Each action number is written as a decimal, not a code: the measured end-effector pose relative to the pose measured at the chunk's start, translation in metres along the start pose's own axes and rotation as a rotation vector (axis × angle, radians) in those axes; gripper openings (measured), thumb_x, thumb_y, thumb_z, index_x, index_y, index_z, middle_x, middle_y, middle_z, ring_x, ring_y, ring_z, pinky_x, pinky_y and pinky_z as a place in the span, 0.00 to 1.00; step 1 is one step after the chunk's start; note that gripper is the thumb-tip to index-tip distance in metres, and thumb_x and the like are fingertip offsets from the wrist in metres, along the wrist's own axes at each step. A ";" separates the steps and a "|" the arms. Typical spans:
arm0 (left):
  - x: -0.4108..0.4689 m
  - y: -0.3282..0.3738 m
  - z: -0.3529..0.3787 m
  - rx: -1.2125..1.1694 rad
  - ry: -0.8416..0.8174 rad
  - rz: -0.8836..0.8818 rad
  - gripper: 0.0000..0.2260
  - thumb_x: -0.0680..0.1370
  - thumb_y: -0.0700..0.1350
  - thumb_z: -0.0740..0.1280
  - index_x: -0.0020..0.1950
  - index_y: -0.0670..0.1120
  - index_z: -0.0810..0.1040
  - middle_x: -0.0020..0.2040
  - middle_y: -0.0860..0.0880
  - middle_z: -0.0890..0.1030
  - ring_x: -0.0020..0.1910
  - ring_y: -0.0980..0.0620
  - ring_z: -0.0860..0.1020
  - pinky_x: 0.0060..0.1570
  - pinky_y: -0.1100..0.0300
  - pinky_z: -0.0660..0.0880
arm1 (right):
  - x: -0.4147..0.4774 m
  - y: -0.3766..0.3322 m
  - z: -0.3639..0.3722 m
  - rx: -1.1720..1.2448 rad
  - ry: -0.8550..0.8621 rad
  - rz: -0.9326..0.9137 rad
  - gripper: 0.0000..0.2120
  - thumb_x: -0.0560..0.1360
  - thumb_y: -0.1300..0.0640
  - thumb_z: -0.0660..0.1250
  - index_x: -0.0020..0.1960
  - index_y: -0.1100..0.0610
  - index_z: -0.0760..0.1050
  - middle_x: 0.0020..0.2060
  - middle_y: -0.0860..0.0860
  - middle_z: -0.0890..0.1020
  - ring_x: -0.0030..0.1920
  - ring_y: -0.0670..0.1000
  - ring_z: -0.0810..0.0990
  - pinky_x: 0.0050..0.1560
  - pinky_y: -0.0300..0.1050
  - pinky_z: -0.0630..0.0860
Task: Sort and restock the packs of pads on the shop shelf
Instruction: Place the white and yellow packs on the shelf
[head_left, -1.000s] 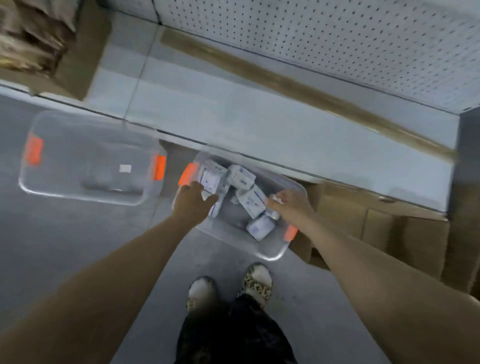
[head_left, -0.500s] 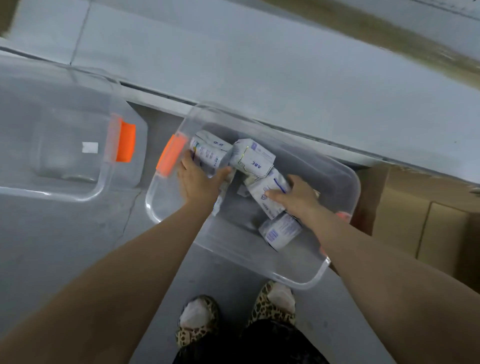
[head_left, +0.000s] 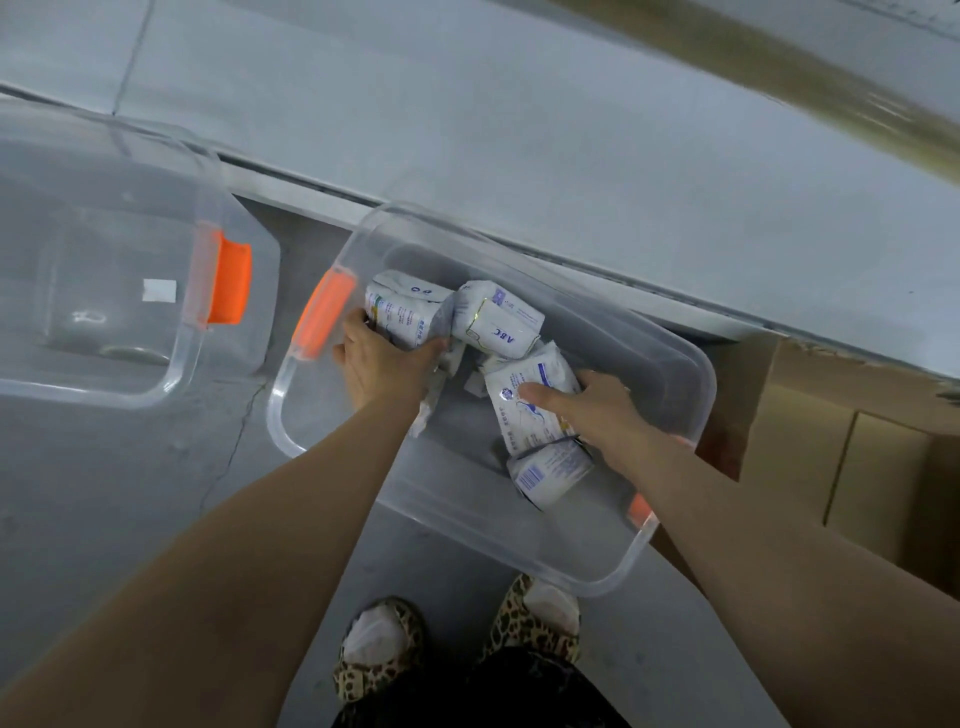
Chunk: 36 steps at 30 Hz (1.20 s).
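A clear plastic bin (head_left: 670, 519) with orange handles sits on the floor below the grey shop shelf (head_left: 519, 130). Several white packs of pads lie in it. My left hand (head_left: 379, 364) grips the far-left pack (head_left: 402, 309), thumb on one side and fingers on the other. My right hand (head_left: 592, 405) holds the middle pack (head_left: 524, 410), thumb laid across its top and fingers curled round its right edge. An "ABC" pack (head_left: 496, 319) lies between them at the back. Another pack (head_left: 550, 473) lies below my right hand.
A second clear bin (head_left: 104, 260) with an orange handle stands to the left, and no packs show in it. Brown cardboard boxes (head_left: 857, 457) stand at the right under the shelf. My feet (head_left: 457, 629) are on the grey floor just in front of the bin.
The camera has come lower and closer to the bin. Both hands have gone from the bin's rim down onto the packs and closed round them.
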<state>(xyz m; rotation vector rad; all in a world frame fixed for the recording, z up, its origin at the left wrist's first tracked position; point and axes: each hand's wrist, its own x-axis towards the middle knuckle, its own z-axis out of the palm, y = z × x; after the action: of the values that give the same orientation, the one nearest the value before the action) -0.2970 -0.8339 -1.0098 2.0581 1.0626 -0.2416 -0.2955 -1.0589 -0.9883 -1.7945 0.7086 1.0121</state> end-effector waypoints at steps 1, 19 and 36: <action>-0.002 0.002 -0.004 0.013 -0.013 -0.007 0.37 0.65 0.52 0.81 0.66 0.44 0.68 0.59 0.47 0.75 0.63 0.44 0.67 0.54 0.54 0.67 | -0.007 0.000 -0.001 0.044 -0.018 0.011 0.26 0.62 0.45 0.83 0.55 0.54 0.82 0.45 0.51 0.88 0.46 0.52 0.87 0.51 0.55 0.84; -0.186 0.107 -0.225 -0.589 -0.614 -0.428 0.16 0.77 0.57 0.70 0.60 0.49 0.79 0.57 0.43 0.83 0.52 0.46 0.82 0.50 0.47 0.81 | -0.271 -0.078 -0.041 0.545 -0.047 0.026 0.23 0.68 0.56 0.81 0.62 0.55 0.80 0.54 0.52 0.87 0.56 0.53 0.85 0.54 0.50 0.83; -0.373 0.316 -0.437 -0.897 -1.265 -0.125 0.39 0.70 0.69 0.69 0.72 0.44 0.74 0.68 0.38 0.77 0.66 0.35 0.76 0.62 0.32 0.73 | -0.610 -0.208 -0.156 0.958 -0.122 -0.438 0.30 0.70 0.60 0.75 0.71 0.58 0.72 0.63 0.58 0.82 0.63 0.60 0.81 0.51 0.46 0.84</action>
<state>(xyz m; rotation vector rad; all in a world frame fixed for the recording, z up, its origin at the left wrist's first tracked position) -0.3704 -0.8504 -0.3579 0.7186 0.3319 -0.8097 -0.3785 -1.0926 -0.3310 -0.9620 0.5446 0.3582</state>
